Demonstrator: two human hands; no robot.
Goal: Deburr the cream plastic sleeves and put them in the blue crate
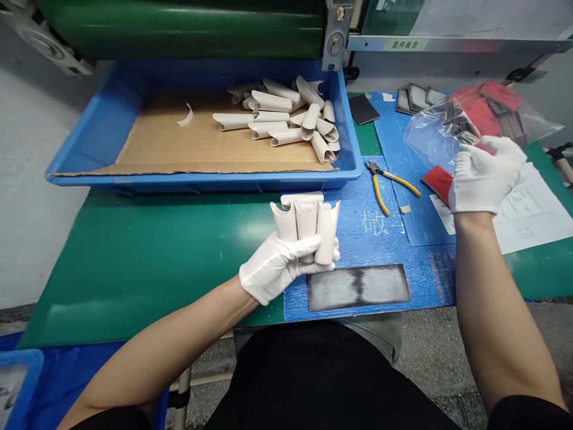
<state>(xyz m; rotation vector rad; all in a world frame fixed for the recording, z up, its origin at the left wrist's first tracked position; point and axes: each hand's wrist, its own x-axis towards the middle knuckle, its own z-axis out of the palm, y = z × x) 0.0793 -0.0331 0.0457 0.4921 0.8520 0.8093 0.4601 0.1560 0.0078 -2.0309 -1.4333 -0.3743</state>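
My left hand (286,260), in a white glove, is closed around several white curved plastic pieces (307,230) with notched upper ends. They stand side by side above the bench, with another piece lying across behind them. On the right, my gloved right hand (486,173) is at the front of a clear plastic bag (430,134) of red and dark pads (486,113). Its fingers are curled, with a bit of red showing by them; what they hold is hidden. Just left of that hand lies a red pad (437,182).
A blue tray (210,182) lined with cardboard holds more white pieces (273,116) and a thin curved scrap (185,114). Yellow-handled cutting pliers (380,179) lie on the blue sheet, behind a worn grey strip (360,286). A green roller (188,27) hangs above the tray.
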